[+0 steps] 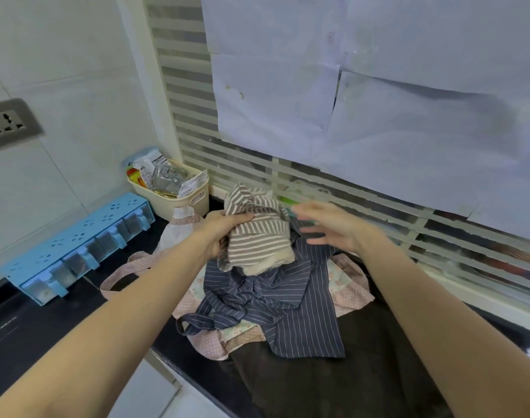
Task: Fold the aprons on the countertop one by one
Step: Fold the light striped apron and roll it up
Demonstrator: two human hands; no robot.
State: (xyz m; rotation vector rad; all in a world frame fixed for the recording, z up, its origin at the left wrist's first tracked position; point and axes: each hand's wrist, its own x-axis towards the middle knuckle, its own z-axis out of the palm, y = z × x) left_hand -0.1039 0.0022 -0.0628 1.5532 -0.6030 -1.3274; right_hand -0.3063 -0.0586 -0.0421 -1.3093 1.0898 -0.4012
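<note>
My left hand [224,230] grips a bunched brown-and-white striped apron [257,233] and holds it lifted above the pile. My right hand [330,227] hovers just right of that apron, blurred, fingers spread and holding nothing. Beneath them a navy pinstriped apron [290,300] lies crumpled with its straps trailing left. It rests on a pink dotted apron [348,285] with a floral panel, spread over the black countertop [25,327]. A dark brown cloth [333,384] lies at the front of the pile.
A blue spice rack [76,245] with small jars stands at the left against the tiled wall. A cream basket [173,191] of packets sits in the corner. Behind the pile is a slatted window [378,212] covered with paper sheets. The counter's front edge runs below left.
</note>
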